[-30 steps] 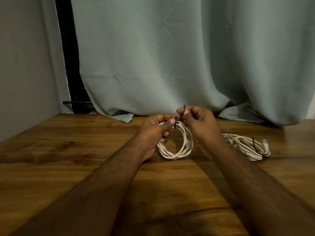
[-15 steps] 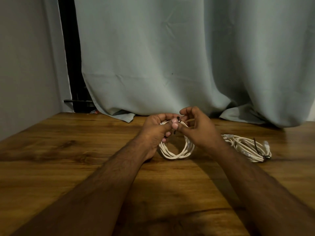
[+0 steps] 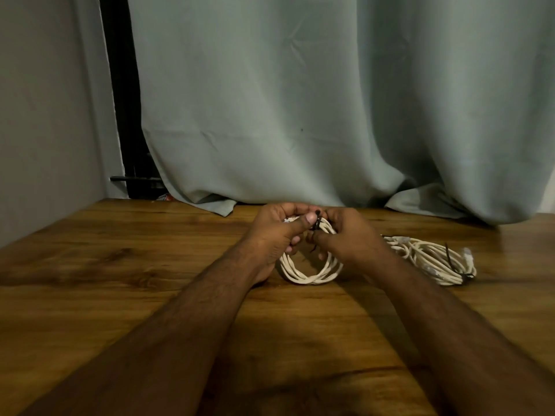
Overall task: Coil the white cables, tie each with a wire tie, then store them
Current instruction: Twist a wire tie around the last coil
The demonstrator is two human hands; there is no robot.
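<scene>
Since a second ago, the black wire tie no longer stands up above my fingers; its free end now hangs down between my hands, so I judge the twist is nearly closed on this coil.

Nearest to me, both forearms reach forward over the wooden table. My left hand grasps the top of the coiled white cable, with the thumb pressed on the bundle just beside the tie. My right hand pinches the tie with curled fingers, touching the same place. The lower part of the coil rests on the table under my hands.

To the right, a little apart, lies a second coiled cable with a dark tie already around it, so this one looks finished. Storing is not yet done for either.

Behind all, a grey-green curtain hangs down to the table edge
</scene>
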